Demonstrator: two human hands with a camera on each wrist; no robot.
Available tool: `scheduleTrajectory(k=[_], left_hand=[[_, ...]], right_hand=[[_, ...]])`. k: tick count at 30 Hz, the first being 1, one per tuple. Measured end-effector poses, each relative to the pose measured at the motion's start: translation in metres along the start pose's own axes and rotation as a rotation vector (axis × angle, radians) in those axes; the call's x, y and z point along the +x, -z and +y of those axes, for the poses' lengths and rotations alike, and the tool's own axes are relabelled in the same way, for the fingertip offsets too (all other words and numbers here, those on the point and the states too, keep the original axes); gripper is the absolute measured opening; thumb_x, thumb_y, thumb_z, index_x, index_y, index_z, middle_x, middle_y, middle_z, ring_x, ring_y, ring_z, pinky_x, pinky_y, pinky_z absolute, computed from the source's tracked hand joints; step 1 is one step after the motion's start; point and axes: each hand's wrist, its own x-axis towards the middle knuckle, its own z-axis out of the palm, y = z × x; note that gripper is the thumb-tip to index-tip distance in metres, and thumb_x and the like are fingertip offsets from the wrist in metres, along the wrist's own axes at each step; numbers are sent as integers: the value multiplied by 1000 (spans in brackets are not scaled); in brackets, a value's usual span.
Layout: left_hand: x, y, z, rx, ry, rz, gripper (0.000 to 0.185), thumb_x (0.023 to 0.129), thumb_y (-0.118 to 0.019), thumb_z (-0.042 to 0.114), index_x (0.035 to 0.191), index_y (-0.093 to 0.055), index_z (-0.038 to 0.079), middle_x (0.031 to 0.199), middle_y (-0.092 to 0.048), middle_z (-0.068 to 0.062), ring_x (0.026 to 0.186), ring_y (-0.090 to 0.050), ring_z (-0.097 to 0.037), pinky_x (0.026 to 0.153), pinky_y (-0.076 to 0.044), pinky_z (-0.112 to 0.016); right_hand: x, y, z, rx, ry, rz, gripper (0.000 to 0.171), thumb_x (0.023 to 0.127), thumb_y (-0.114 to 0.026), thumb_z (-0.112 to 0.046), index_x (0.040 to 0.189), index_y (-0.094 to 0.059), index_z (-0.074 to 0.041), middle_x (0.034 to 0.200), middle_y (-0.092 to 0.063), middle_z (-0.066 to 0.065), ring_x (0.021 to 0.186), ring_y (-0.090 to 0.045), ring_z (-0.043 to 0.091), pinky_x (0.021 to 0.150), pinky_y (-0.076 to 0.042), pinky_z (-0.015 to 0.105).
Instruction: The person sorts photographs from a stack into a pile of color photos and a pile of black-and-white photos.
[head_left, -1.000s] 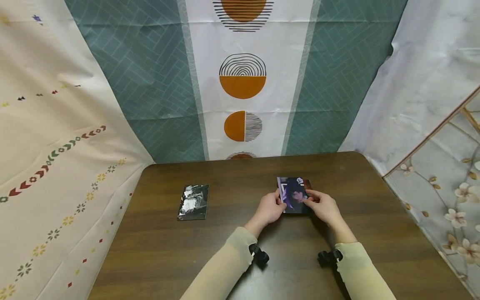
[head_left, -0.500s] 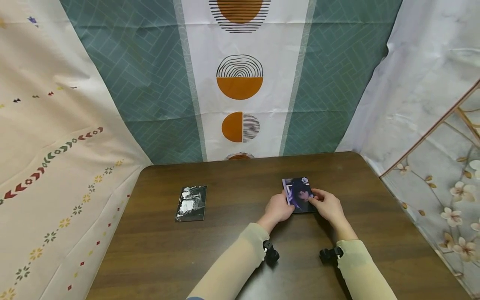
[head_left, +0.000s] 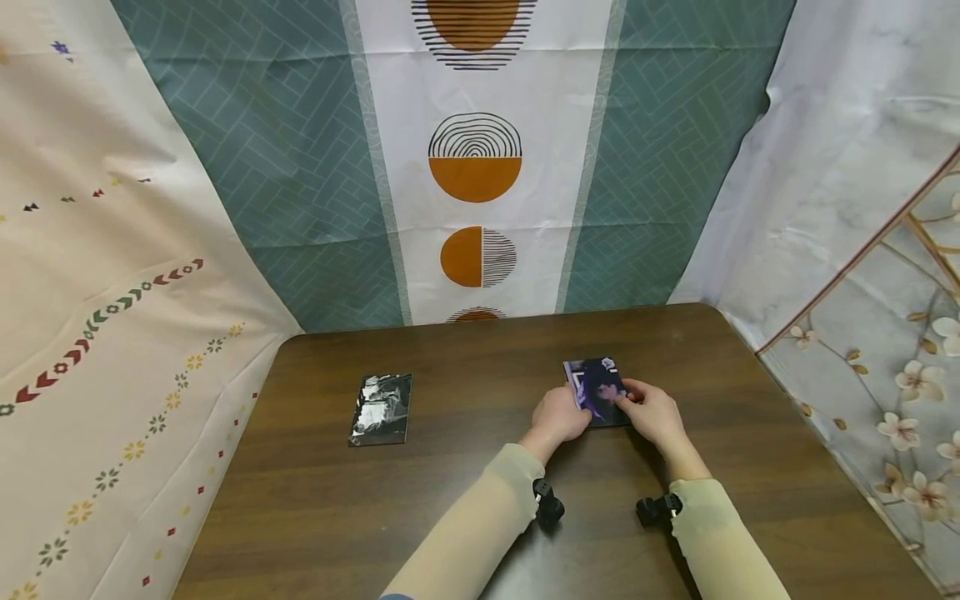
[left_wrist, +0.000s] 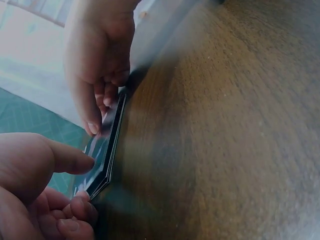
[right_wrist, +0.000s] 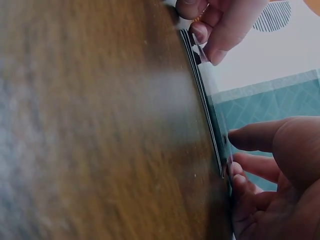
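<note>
A thin stack of dark photo cards lies on the brown table, right of centre. My left hand pinches its left edge, thumb on top and fingers at the edge. My right hand pinches the right edge the same way. The left wrist view shows the stack edge-on, slightly lifted at my left hand, with the right hand beyond. In the right wrist view the stack runs between my right hand and the left hand.
A shiny black card or sleeve lies flat on the table's left part. Patterned curtains hang behind and on both sides of the table. The table's rounded far right corner is close to the hands.
Both hands stay at the stack's sides. A brownish corner that stuck out at the stack's far right a second ago no longer shows. The view has shifted slightly.
</note>
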Motion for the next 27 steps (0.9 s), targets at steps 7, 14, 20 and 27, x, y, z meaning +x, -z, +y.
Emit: scheduleTrajectory(k=[7,14,20,27], left_hand=[[-9,20,10,-16,-7,6,42,88,-75,32,121,-70,6,104,-75,-7,91,-71,-23,71,-55,-38],[-18,27,6,-53,4,-1,42,88,-75,31,120,-69,5,101,-74,-8,87,-70,-24,70,-55,-39],[-7,14,-3,-55,-4,4,44,90,-76,37,124,-69,10,105,-75,-4,88,-69,-22,70,-55,-39],[-13,20,-4,-160,-52,-5,36,94,-73,31,123,-70,10,100,-74,-3,84,-66,-18,73,-53,-36]], right_hand=[[5,-3,2,-24,33,10,48,101,-71,-23,139,-65,6,111,-72,22,107,-65,42,95,-48,59],[2,-9,1,-11,56,0,49,102,-71,-22,138,-65,9,117,-72,27,113,-65,46,100,-48,61],[1,-8,-3,-14,64,-2,49,102,-69,-22,139,-64,9,118,-72,27,116,-63,48,101,-47,62],[0,-2,-2,-2,41,-11,51,103,-69,-23,142,-61,10,121,-71,27,115,-64,46,101,-47,62]])
